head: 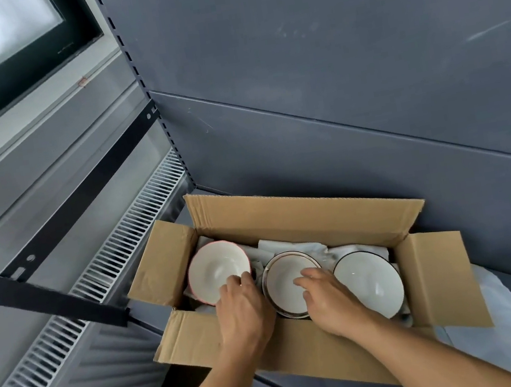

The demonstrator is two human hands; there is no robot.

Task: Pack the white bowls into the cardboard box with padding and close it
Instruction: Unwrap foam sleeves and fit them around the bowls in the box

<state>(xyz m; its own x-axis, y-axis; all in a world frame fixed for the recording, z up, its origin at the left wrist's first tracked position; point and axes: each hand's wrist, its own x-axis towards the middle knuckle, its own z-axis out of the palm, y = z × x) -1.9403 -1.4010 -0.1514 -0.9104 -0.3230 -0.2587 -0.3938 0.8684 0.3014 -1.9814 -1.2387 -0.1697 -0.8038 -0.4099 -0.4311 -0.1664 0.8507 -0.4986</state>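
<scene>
On a grey shelf (311,385), left hand (243,312) pinches the pink-rimmed bowl (216,271); right hand (328,302) rests open on the middle bowl (286,280).

I see a dark grey shelf (311,385) holding an open cardboard box (285,222) near its back wall. Loose white paper sheets (501,315) lie flat on the shelf at about four o'clock from the box, one tucked under its side flap.

Left hand (244,312) and right hand (330,302) extended forward side by side, bare forearms converging, palms down, fingers loosely curled, neither clenched.
</scene>
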